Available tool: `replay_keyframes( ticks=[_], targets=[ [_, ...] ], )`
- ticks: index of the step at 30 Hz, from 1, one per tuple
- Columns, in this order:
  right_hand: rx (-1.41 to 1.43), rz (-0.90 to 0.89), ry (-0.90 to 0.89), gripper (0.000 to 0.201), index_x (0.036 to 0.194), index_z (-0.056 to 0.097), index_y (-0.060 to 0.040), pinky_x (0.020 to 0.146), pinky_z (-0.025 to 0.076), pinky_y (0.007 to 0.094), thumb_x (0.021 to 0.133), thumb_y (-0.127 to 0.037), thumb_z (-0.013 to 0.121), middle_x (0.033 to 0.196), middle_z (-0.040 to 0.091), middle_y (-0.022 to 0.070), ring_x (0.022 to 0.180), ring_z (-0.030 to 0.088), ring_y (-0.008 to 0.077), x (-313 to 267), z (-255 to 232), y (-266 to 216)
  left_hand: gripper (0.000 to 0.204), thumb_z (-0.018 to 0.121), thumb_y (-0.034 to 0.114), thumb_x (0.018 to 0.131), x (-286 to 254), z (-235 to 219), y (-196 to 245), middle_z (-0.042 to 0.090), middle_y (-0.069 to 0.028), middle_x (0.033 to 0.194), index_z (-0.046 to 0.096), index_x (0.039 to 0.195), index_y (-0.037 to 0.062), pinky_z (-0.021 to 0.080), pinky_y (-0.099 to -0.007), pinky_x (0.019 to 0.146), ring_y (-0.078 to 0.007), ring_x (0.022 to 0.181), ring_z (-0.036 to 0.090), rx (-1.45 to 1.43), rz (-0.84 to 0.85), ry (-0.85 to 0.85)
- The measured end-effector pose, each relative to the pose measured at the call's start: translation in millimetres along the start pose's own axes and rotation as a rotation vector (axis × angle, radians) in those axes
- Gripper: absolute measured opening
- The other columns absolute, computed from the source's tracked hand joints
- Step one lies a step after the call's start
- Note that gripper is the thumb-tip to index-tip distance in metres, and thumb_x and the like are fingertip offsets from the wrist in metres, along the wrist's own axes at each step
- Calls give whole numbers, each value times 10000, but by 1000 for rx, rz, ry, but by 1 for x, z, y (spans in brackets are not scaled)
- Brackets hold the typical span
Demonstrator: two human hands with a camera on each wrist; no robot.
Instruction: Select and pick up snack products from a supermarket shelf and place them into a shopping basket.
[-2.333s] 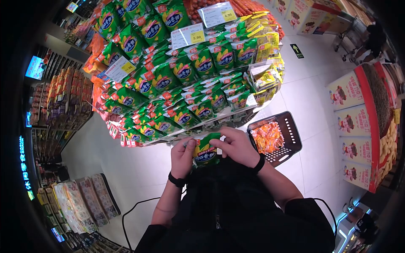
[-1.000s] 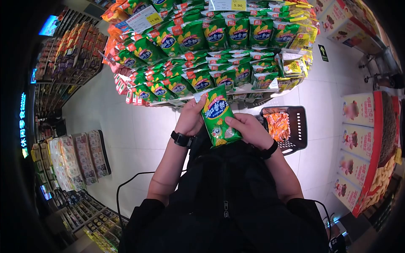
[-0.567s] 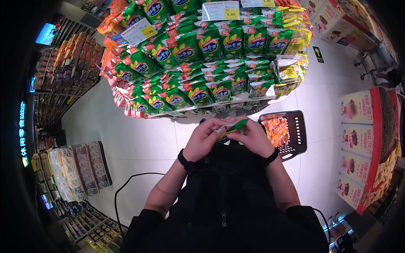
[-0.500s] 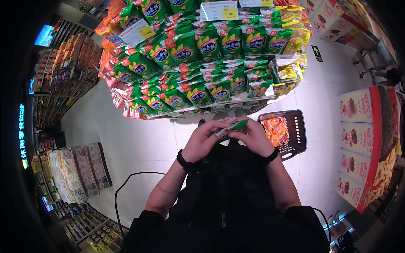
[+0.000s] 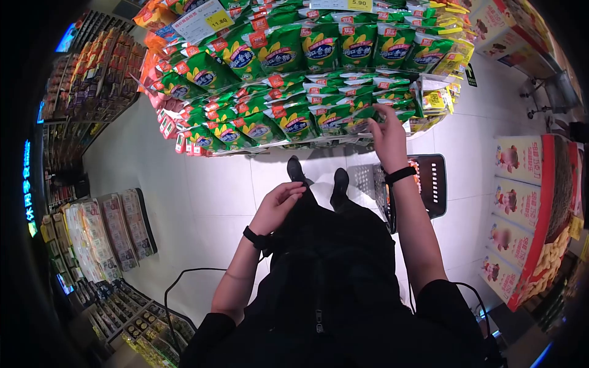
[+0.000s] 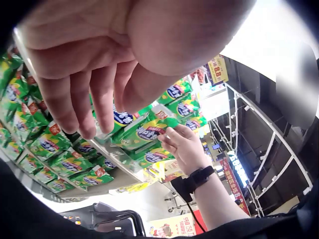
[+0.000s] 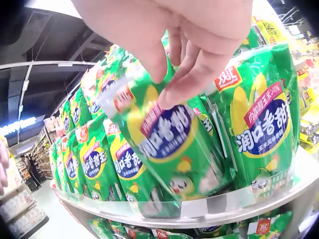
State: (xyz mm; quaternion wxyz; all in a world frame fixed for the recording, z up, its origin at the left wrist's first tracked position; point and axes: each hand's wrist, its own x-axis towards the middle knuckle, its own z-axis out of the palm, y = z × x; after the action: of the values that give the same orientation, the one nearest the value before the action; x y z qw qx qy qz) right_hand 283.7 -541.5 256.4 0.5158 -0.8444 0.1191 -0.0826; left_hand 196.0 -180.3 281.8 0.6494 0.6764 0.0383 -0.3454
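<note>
A green snack packet [image 7: 167, 137] is held at its top edge by the right hand [image 5: 385, 126], whose grip is closed on it: in the right wrist view the packet's upper corner is pinched between the thumb and the fingers [image 7: 199, 74]. The packet is set upright on the lowest tier of a round display shelf [image 7: 259, 196], among a row of like green packets [image 5: 294, 119], and is touching its neighbours on both sides. In the left wrist view the same packet [image 6: 149, 132] is seen at the shelf's front edge with the right hand [image 6: 182, 144] reaching up to it.

The left hand [image 5: 279, 205] is kept low, near the body and well apart from the shelf; nothing is held by it, and its fingers [image 6: 82, 104] are loosely bent, so its grip is slack and open.

A dark shopping basket [image 5: 432, 184] with orange packets inside is seen on the floor just beside the right forearm. Yellow price tags [image 5: 202, 18] are fixed higher on the display.
</note>
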Motion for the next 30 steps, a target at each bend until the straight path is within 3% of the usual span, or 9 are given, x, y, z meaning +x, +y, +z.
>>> replay_keyframes(
  ticks=[3,6,11,15,20,24,27,28,30],
  targets=[
    [50,-30,133,400,1436,657,-75,818,630,378,1043,-27,716,1462,651,178,1017,794,292,1,12,-19,348,630,87,1145,-8,-15,-16,764,-128,1372,624,1471,-31,556,-330,1120,-171,1244,720,-36,-60,94],
    [-333,-373,29,349,1380,679,-64,896,626,480,1031,-45,697,1464,626,178,1105,747,390,8,21,-8,344,633,110,1147,-9,-30,-35,770,-126,1354,630,1461,-32,570,-329,1083,-162,1195,727,-75,-112,161],
    [-314,-349,-78,147,1114,678,-20,852,570,513,969,1,691,1147,667,154,1045,689,433,21,30,16,311,629,117,1146,-8,-52,-94,787,-118,1280,652,1421,-27,575,-334,1059,-183,1171,738,25,-140,273],
    [-281,-250,-35,139,1126,667,-12,854,558,522,989,-22,690,1133,663,173,1035,682,444,30,32,13,286,623,95,1131,-22,-68,-124,794,-154,1240,664,1386,-29,578,-362,1054,-236,1183,756,332,-235,309],
    [-407,-180,-78,252,1257,657,-74,853,601,516,1011,-19,666,1205,695,148,1056,712,438,34,38,4,296,664,160,1070,-44,-116,-266,817,-210,1138,722,1330,30,620,-435,934,-357,1062,790,547,-312,294],
    [-203,-330,-82,320,1323,643,-95,882,621,492,1014,-11,641,1306,681,130,1097,723,418,-1,23,-30,313,594,89,1058,-77,-111,-277,821,-156,1068,728,1333,25,630,-375,858,-221,955,792,586,-600,290],
    [-155,-266,-197,231,1244,671,-70,860,612,498,1013,-57,656,1241,691,138,1044,722,413,-40,14,0,282,686,235,1032,-102,-138,-343,817,-213,1189,815,1197,46,622,-434,974,-354,1109,786,820,-586,169],
    [-164,-250,-255,220,1231,673,-62,846,614,510,1013,-86,658,1235,691,131,1004,726,406,-53,10,22,293,706,258,1019,-103,-120,-313,805,-230,1230,824,1196,56,604,-450,1028,-387,1185,762,804,-650,178],
    [-322,-59,-336,259,1240,689,-67,923,583,537,990,-135,695,1254,674,178,1048,707,433,-85,6,83,300,667,240,1037,-109,-124,-322,793,-247,1247,816,1204,40,588,-479,1051,-409,1225,743,823,-423,197]
  ],
)
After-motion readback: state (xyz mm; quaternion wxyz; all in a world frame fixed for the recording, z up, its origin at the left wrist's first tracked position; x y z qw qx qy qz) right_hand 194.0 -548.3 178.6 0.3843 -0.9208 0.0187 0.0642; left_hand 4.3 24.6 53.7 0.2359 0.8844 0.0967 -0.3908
